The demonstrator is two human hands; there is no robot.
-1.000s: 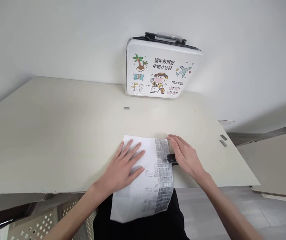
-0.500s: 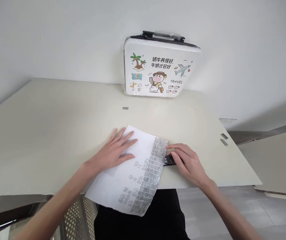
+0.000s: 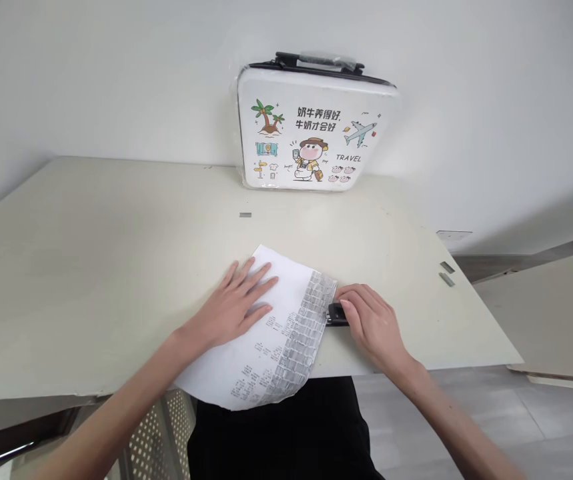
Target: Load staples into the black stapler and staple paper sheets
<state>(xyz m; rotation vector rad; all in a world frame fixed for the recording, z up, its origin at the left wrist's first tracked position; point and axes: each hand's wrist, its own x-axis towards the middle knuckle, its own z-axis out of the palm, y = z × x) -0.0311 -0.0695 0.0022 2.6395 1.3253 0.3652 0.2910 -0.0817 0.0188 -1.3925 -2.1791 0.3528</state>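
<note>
My open left hand (image 3: 233,307) flattens the paper (image 3: 279,333), my right hand (image 3: 373,323) grips the stapler (image 3: 337,315) at its edge: stapling, apparently, wanting a firm press next.

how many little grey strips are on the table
3: one strip in front of the case, plus a farther strip and a nearer strip by the right edge of the table. More may lie under the paper.
</note>
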